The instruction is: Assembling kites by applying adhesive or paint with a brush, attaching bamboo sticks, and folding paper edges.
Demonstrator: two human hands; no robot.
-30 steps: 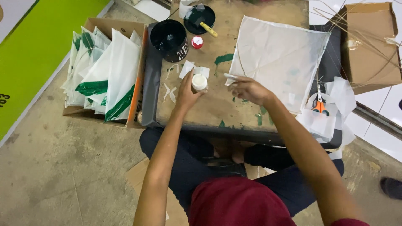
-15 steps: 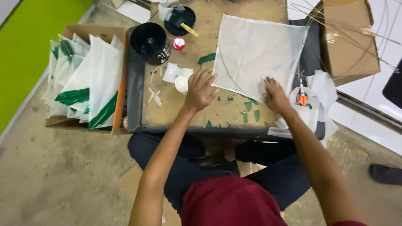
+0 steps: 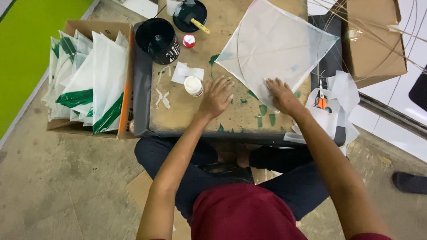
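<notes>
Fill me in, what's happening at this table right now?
A seated person works at a low, stained table. The right hand presses flat on the lower corner of a white kite lying on it. The left hand rests open on the tabletop beside a small white jar, not gripping it. A black bucket stands at the table's far left, and a box of finished kites sits on the floor beside it.

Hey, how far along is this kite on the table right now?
Done: the white kite lies flat on the table, its thin sticks already on the sheet, and a box of white-and-green kites sits alongside. In hand: the right hand presses the kite's lower corner; the left hand rests open beside the small white bottle. Left: this kite has no green trim.
</notes>
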